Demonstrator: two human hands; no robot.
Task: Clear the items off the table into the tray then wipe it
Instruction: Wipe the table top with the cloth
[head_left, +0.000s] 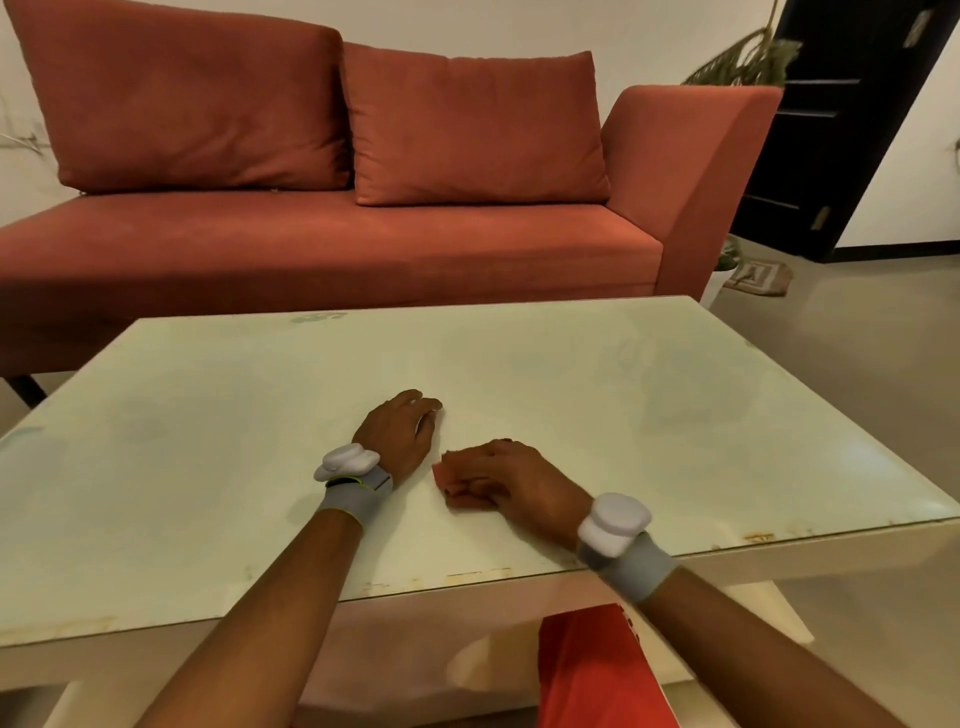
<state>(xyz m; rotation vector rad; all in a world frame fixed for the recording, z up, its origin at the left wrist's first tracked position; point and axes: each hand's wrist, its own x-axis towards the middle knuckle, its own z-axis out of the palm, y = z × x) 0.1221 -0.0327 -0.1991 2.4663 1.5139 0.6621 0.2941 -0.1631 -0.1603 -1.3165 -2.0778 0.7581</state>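
Note:
A pale green glass-topped table (597, 395) fills the middle of the view. My right hand (519, 483) presses a small pink-red cloth (451, 480) flat on the tabletop near the front edge, fingers over it. My left hand (402, 434) rests palm down on the bare glass just left of the cloth, fingers loosely together, holding nothing. Both wrists wear grey bands with white sensors. No tray is in view.
A red sofa (332, 244) with two cushions stands right behind the table's far edge. A red thing (592, 670) sits below the table's front edge. A dark door (841, 130) and a small mat (758, 278) lie at the right on open floor.

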